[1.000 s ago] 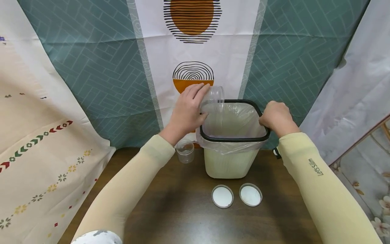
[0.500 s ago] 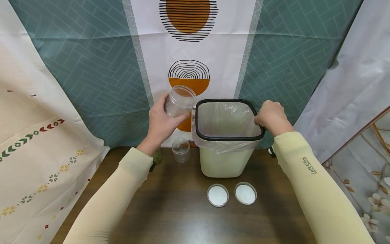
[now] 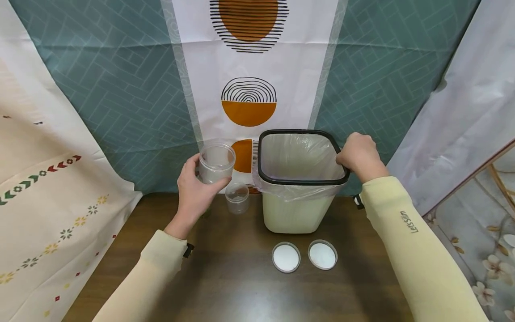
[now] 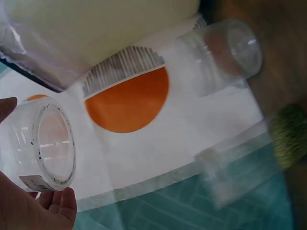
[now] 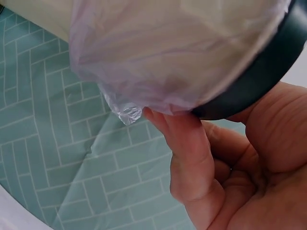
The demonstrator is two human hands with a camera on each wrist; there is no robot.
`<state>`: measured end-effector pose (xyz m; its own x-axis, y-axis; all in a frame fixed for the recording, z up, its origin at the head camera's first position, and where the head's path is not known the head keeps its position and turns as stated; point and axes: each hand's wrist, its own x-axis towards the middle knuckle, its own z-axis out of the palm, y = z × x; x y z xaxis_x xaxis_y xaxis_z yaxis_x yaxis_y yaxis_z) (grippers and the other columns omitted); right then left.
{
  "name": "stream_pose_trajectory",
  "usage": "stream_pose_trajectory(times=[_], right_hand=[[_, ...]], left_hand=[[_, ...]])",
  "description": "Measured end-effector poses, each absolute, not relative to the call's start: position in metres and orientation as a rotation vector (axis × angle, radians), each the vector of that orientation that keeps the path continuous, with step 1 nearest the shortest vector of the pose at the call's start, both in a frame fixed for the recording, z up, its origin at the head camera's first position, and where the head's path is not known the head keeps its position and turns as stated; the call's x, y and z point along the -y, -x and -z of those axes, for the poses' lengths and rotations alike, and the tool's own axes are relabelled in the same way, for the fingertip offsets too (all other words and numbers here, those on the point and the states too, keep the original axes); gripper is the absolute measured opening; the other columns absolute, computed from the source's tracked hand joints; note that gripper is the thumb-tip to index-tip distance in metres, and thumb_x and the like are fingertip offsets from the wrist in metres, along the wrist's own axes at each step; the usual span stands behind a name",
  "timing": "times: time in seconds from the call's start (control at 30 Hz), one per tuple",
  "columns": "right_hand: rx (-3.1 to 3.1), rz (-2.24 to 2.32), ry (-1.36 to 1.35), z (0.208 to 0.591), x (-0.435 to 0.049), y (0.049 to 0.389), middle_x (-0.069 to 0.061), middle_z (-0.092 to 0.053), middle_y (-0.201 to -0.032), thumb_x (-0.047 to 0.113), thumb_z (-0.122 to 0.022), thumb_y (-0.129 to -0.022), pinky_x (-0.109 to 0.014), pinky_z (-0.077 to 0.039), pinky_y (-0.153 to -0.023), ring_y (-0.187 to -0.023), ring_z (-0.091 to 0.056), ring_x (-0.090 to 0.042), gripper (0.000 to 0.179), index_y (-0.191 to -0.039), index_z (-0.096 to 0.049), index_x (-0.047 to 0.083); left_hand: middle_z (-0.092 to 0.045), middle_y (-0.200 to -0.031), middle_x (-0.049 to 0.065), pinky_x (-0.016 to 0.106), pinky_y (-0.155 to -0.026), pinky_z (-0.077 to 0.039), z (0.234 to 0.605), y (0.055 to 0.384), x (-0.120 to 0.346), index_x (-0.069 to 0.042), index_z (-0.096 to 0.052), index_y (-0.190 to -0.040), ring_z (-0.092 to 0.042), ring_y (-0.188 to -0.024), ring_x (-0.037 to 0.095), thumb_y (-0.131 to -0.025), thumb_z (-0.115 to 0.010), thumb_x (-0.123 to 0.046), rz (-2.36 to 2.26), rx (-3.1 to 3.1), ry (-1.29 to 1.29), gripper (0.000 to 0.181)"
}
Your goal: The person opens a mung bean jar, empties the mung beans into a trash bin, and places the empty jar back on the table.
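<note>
My left hand (image 3: pixel 197 185) grips a clear plastic jar (image 3: pixel 216 166) around its side, with the open mouth up, left of the bin. Dark specks dot the jar's bottom edge in the left wrist view, where a barcode label shows too. With curled fingers my right hand (image 3: pixel 360 154) holds the black rim of a cream trash bin (image 3: pixel 295 212) at its right side. A thin clear bag (image 5: pixel 129 62) lines the bin and folds over its outside. Lower down, a second clear jar (image 3: pixel 237 199) stands on the table between my left hand and the bin.
Two round lids, one left (image 3: pixel 286 257) and one right (image 3: pixel 322 255), lie on the brown table (image 3: pixel 241 286) before the bin. Another clear jar with green dried stuff (image 4: pixel 290 136) stands behind my left wrist. A patterned cloth (image 3: pixel 120 89) hangs behind.
My left hand has drawn the jar from over the bin's left rim to the left and down, turning it from sideways to mouth up. My right hand has stayed on the rim.
</note>
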<state>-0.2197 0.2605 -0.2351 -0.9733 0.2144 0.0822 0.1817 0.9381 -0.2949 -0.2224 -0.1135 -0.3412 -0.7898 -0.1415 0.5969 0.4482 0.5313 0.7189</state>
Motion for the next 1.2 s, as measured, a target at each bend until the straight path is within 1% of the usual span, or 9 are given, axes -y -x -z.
stream_pose_trajectory(times=[0.07, 0.2, 0.27, 0.43, 0.6, 0.7, 0.87, 1.03, 1.2], right_hand=[[2.969, -0.441, 0.304, 0.235, -0.259, 0.220, -0.018, -0.050, -0.074, 0.013, -0.056, -0.075, -0.029, -0.040, -0.040, -0.057, -0.049, -0.029, 0.015, -0.076, -0.056, -0.002], [2.939, -0.442, 0.307, 0.235, -0.257, 0.220, -0.019, -0.050, -0.076, 0.012, -0.056, -0.074, -0.030, -0.040, -0.041, -0.062, -0.048, -0.032, 0.015, -0.077, -0.057, -0.002], [2.920, -0.437, 0.305, 0.235, -0.256, 0.221, -0.020, -0.049, -0.077, 0.012, -0.056, -0.074, -0.031, -0.039, -0.042, -0.065, -0.047, -0.033, 0.015, -0.077, -0.057, -0.002], [2.909, -0.437, 0.283, 0.236, -0.250, 0.223, -0.020, -0.049, -0.078, 0.012, -0.056, -0.074, -0.031, -0.039, -0.042, -0.064, -0.047, -0.032, 0.016, -0.079, -0.057, -0.003], [2.906, -0.441, 0.293, 0.235, -0.247, 0.221, -0.021, -0.050, -0.079, 0.013, -0.057, -0.074, -0.031, -0.039, -0.041, -0.065, -0.047, -0.032, 0.018, -0.080, -0.058, -0.004], [2.906, -0.447, 0.312, 0.235, -0.248, 0.217, -0.021, -0.050, -0.078, 0.013, -0.058, -0.073, -0.031, -0.039, -0.041, -0.064, -0.047, -0.032, 0.017, -0.077, -0.057, -0.004], [2.920, -0.466, 0.325, 0.238, -0.252, 0.214, -0.020, -0.049, -0.078, 0.015, -0.059, -0.073, -0.031, -0.040, -0.041, -0.065, -0.047, -0.033, 0.019, -0.077, -0.056, -0.004], [2.914, -0.445, 0.315, 0.239, -0.254, 0.217, -0.023, -0.050, -0.082, 0.015, -0.059, -0.072, -0.032, -0.040, -0.043, -0.070, -0.047, -0.035, 0.023, -0.081, -0.056, -0.006], [2.912, -0.434, 0.322, 0.237, -0.252, 0.218, -0.021, -0.050, -0.079, 0.015, -0.059, -0.073, -0.032, -0.039, -0.043, -0.068, -0.047, -0.033, 0.019, -0.076, -0.056, -0.004]], left_hand=[[-0.056, -0.117, -0.001, 0.040, -0.080, -0.048, 0.350, 0.221, 0.116, -0.020, -0.048, -0.129, -0.051, -0.100, 0.017, -0.062, -0.082, -0.048, 1.271, 2.176, 0.204, 0.080], [-0.057, -0.113, 0.001, 0.038, -0.077, -0.050, 0.369, 0.220, 0.119, -0.017, -0.048, -0.130, -0.054, -0.095, 0.019, -0.062, -0.083, -0.045, 1.298, 2.250, 0.157, 0.081], [-0.058, -0.114, 0.003, 0.039, -0.079, -0.049, 0.379, 0.219, 0.119, -0.015, -0.047, -0.130, -0.055, -0.097, 0.021, -0.062, -0.083, -0.045, 1.281, 2.313, 0.150, 0.083], [-0.059, -0.118, 0.008, 0.044, -0.087, -0.047, 0.404, 0.218, 0.122, -0.010, -0.045, -0.131, -0.056, -0.103, 0.024, -0.063, -0.083, -0.046, 1.256, 2.420, 0.124, 0.085], [-0.059, -0.119, 0.009, 0.043, -0.087, -0.049, 0.424, 0.217, 0.123, -0.008, -0.044, -0.130, -0.057, -0.105, 0.026, -0.060, -0.084, -0.048, 1.270, 2.546, 0.093, 0.089], [-0.060, -0.118, 0.011, 0.043, -0.088, -0.049, 0.436, 0.216, 0.124, -0.005, -0.045, -0.129, -0.058, -0.106, 0.030, -0.057, -0.086, -0.044, 1.249, 2.656, 0.090, 0.092], [-0.062, -0.114, 0.013, 0.044, -0.087, -0.049, 0.455, 0.217, 0.124, -0.001, -0.049, -0.125, -0.059, -0.104, 0.032, -0.054, -0.090, -0.034, 1.228, 2.751, 0.078, 0.088], [-0.064, -0.108, 0.012, 0.043, -0.082, -0.050, 0.469, 0.222, 0.118, 0.001, -0.052, -0.121, -0.060, -0.098, 0.030, -0.052, -0.090, -0.037, 1.242, 2.789, 0.090, 0.087], [-0.064, -0.105, 0.012, 0.042, -0.080, -0.051, 0.474, 0.226, 0.110, 0.002, -0.051, -0.120, -0.061, -0.094, 0.030, -0.051, -0.090, -0.036, 1.262, 2.797, 0.080, 0.088]])
